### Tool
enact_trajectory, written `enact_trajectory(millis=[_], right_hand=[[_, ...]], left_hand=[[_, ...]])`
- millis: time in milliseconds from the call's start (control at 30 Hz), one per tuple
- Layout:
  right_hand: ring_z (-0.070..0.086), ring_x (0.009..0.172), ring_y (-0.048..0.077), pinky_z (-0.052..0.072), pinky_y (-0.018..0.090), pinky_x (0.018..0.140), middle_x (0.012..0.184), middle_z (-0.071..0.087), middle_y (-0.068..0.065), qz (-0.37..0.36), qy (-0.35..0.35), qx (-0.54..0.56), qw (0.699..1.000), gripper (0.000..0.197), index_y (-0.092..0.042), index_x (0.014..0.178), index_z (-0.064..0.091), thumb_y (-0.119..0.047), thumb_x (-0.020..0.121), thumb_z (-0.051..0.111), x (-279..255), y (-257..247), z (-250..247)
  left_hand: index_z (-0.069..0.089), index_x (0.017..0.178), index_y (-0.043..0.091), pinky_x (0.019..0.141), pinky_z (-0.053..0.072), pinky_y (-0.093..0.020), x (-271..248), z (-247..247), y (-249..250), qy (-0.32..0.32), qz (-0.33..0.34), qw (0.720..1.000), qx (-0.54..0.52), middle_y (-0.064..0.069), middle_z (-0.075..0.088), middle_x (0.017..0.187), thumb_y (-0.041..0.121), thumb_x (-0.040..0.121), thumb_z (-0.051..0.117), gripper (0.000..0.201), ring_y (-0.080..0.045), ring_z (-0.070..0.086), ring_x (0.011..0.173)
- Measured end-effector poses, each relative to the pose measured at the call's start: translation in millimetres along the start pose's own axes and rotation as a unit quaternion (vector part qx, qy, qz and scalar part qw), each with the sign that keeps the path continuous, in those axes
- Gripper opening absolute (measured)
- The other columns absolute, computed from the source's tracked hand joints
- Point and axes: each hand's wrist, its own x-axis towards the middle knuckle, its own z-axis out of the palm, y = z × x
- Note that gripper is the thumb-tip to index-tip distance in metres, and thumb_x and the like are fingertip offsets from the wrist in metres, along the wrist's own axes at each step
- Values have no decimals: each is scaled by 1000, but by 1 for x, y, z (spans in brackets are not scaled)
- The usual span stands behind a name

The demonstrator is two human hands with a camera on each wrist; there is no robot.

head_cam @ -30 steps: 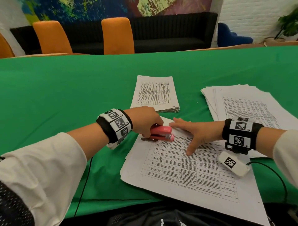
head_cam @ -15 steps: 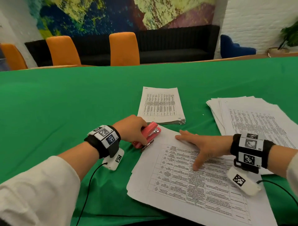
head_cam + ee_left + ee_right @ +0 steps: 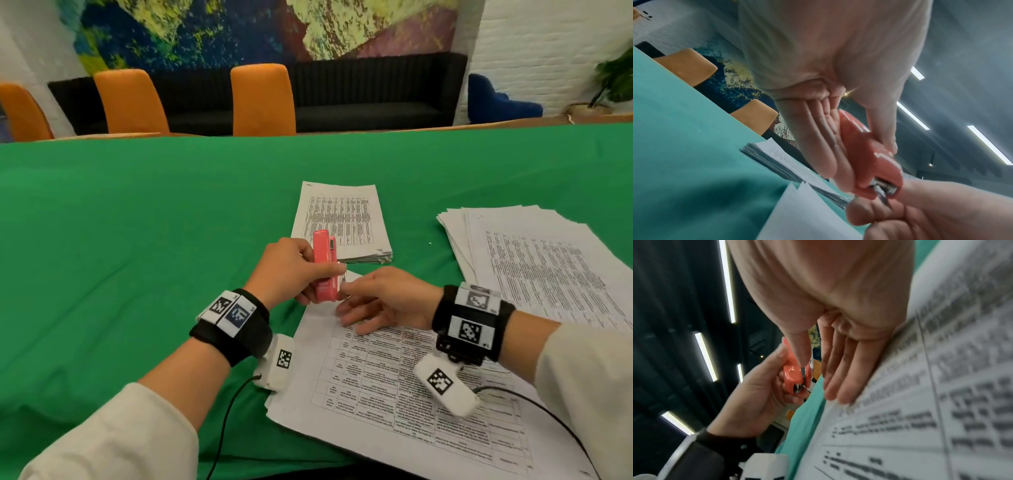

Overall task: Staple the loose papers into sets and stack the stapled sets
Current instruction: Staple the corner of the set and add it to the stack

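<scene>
— What lies nearest, at the bottom of the frame?

— A printed set of papers (image 3: pixel 411 377), lower centre on the green worktop (image 3: pixel 137 240). Both wrists hang over its upper end.

— And the hands?

— The left hand (image 3: pixel 291 270) has its fingers wrapped round the pink stapler (image 3: pixel 324 267), held upright at centre frame. The right hand (image 3: pixel 383 301) touches the stapler's metal end with its thumb, other fingers loosely spread over the paper.

— Behind them?

— A neat stapled stack (image 3: pixel 342 222) just above the stapler, which hides its near left edge. A fanned loose pile (image 3: pixel 534 260) sits at right. Farther up, orange chairs (image 3: pixel 262 99) and a black sofa (image 3: pixel 370 92).
</scene>
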Motion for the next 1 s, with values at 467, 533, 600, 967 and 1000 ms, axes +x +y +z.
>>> enact_trajectory(millis=[467,533,600,967,1000], right_hand=[[77,74,22,63,27,59,95,78,22,-42,6,-101,994,17,5,102,78,-9,92,76,5,15,0],[77,76,23,64,28,61,96,78,22,-46,-1,-97,994,16,6,102,77,-6,91,77,4,15,0],[77,81,25,65,28,64,98,78,23,-45,-7,-93,995,15,5,101,77,-4,90,78,3,14,0],[78,77,26,64,29,58,94,78,21,-48,-5,-57,997,19,-1,105,74,5,88,76,1,16,-1],[77,77,26,63,29,57,94,78,21,-50,0,-44,998,22,-4,107,72,6,88,75,1,16,-2]], left_hand=[[68,88,8,51,62,-34,22,-35,-10,-38,-56,964,259,-6,76,68,44,78,89,43,-21,74,53],[71,88,11,51,62,-33,23,-47,-15,-81,-84,935,334,-7,76,71,46,79,88,39,-21,75,54],[73,93,14,57,64,-35,22,-56,-20,-119,-116,912,375,-6,77,78,45,82,85,35,-21,76,60],[70,107,36,81,59,-34,0,-17,25,-66,129,900,411,15,70,98,44,89,77,21,-6,65,87],[72,107,34,82,59,-34,-2,-7,27,-84,135,902,401,16,70,97,42,89,78,21,-6,65,88]])
